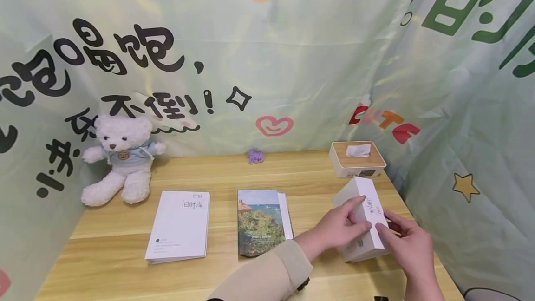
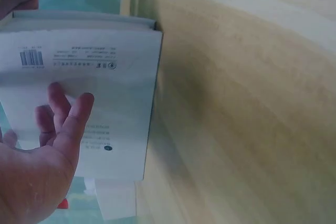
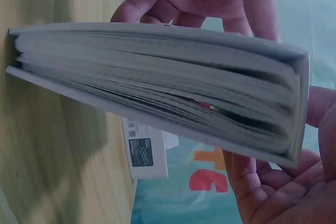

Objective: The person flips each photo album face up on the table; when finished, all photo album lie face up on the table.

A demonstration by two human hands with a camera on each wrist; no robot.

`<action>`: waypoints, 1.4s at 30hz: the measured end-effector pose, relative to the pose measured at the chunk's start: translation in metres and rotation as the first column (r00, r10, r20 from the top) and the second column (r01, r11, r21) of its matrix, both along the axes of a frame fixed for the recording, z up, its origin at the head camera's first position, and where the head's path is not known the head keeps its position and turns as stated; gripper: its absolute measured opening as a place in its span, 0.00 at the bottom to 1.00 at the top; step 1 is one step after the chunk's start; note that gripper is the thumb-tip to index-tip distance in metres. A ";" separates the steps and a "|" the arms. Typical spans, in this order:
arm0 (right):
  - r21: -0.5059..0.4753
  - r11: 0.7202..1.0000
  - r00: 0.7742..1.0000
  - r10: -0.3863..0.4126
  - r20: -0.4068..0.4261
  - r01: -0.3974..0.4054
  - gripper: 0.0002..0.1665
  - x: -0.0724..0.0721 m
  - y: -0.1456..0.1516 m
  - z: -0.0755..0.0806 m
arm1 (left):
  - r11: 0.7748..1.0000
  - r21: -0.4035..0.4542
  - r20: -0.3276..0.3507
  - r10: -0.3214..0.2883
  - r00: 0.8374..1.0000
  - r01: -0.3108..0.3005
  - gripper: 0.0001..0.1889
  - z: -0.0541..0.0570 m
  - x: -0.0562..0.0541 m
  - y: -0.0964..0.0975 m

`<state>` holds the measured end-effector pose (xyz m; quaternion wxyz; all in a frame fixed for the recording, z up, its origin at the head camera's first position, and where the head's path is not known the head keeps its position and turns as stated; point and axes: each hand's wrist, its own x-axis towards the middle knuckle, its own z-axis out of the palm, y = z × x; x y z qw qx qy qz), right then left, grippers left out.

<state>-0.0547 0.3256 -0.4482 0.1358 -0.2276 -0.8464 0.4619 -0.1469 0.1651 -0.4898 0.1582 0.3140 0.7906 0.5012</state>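
A thick white photo album (image 1: 353, 217) stands upright between both hands at the right of the table, its spine with handwriting turned up. My left hand (image 1: 340, 222) holds it from the left, thumb and index finger at the spine's edge. In the left wrist view, the left hand's fingers (image 2: 68, 114) touch the cover with the barcode. My right hand (image 1: 411, 245) grips from the right, thumb on the spine and fingers against the other cover. Page edges show at the end of the album (image 3: 173, 87) in the right wrist view.
A tissue box (image 1: 358, 164) stands behind the album. A painted-cover photo album (image 1: 263, 226) lies mid-table, with another white album (image 1: 179, 226) to its left. A teddy bear (image 1: 123, 161) sits at the back left. Near the back edge is a small purple object (image 1: 256, 156).
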 end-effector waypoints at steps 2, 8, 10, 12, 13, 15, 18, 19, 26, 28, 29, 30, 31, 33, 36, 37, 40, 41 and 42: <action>-0.015 1.000 1.000 0.009 -0.014 -0.009 0.29 -0.001 0.000 -0.001 | 1.000 -0.011 0.028 0.015 1.000 -0.015 0.36 0.002 -0.001 -0.002; -0.043 0.998 0.999 0.045 -0.020 -0.046 0.28 -0.004 -0.003 -0.002 | 0.999 -0.029 0.082 0.031 0.996 -0.029 0.33 0.004 -0.004 -0.007; -0.008 0.997 0.997 0.072 -0.026 -0.072 0.27 -0.004 -0.004 -0.002 | 0.999 -0.033 0.086 0.030 0.996 -0.027 0.32 0.004 -0.005 -0.008; 0.032 0.995 0.995 0.099 -0.023 -0.098 0.26 -0.004 -0.004 -0.002 | 0.998 -0.043 0.062 0.039 0.997 -0.036 0.32 0.004 -0.005 -0.009; 0.049 0.993 0.993 0.111 -0.024 -0.110 0.25 -0.004 -0.004 -0.002 | 0.998 -0.048 0.048 0.045 0.998 -0.043 0.32 0.004 -0.005 -0.009; 0.049 0.991 0.991 0.129 -0.034 -0.128 0.25 -0.005 -0.004 -0.003 | 0.996 -0.064 0.020 0.070 0.997 -0.069 0.32 0.005 -0.004 -0.009; 0.017 0.991 0.989 0.132 -0.063 -0.131 0.24 -0.005 -0.004 -0.007 | 0.988 -0.092 -0.016 0.123 0.992 -0.124 0.30 0.005 -0.002 -0.010; 0.005 0.991 0.989 0.131 -0.072 -0.131 0.23 -0.005 -0.005 -0.009 | 0.986 -0.095 -0.023 0.137 0.990 -0.139 0.30 0.005 -0.002 -0.010; -0.171 0.977 0.987 0.110 -0.114 -0.129 0.23 -0.002 -0.003 -0.025 | 0.987 -0.078 -0.075 0.134 0.988 -0.140 0.25 0.008 0.002 -0.010; -0.260 0.954 0.983 0.115 -0.145 -0.150 0.17 -0.002 -0.001 -0.029 | 0.987 -0.080 -0.057 0.135 0.989 -0.139 0.24 0.011 0.003 -0.010; -0.307 0.936 0.977 0.125 -0.173 -0.174 0.14 -0.002 0.001 -0.031 | 0.986 -0.081 -0.043 0.139 0.989 -0.143 0.24 0.012 0.004 -0.009; -0.350 0.915 0.969 0.136 -0.206 -0.202 0.14 -0.002 0.002 -0.033 | 0.986 -0.079 -0.031 0.145 0.989 -0.147 0.25 0.013 0.005 -0.009; -0.384 0.893 0.960 0.149 -0.238 -0.234 0.17 -0.002 0.004 -0.034 | 0.985 -0.077 -0.024 0.152 0.988 -0.153 0.25 0.014 0.005 -0.008; -0.462 0.834 0.938 0.172 -0.301 -0.301 0.24 -0.002 0.006 -0.038 | 0.983 -0.069 -0.012 0.168 0.986 -0.168 0.25 0.015 0.007 -0.005; -0.504 0.784 0.916 0.198 -0.349 -0.361 0.28 -0.001 0.008 -0.043 | 0.981 -0.061 -0.009 0.184 0.983 -0.184 0.27 0.015 0.008 -0.004; -0.508 0.780 0.915 0.201 -0.350 -0.366 0.28 0.000 0.008 -0.044 | 0.980 -0.059 -0.007 0.189 0.982 -0.189 0.28 0.014 0.009 -0.003; -0.517 0.770 0.914 0.209 -0.348 -0.373 0.28 0.002 0.010 -0.048 | 0.979 -0.034 -0.003 0.201 0.979 -0.201 0.31 0.011 0.010 -0.002; -0.517 0.769 0.913 0.213 -0.348 -0.376 0.28 0.002 0.011 -0.048 | 0.978 -0.012 0.007 0.208 0.978 -0.208 0.31 0.010 0.011 -0.001; -0.515 0.769 0.911 0.215 -0.351 -0.380 0.28 0.002 0.011 -0.049 | 0.976 0.015 0.020 0.216 0.976 -0.216 0.30 0.010 0.011 -0.001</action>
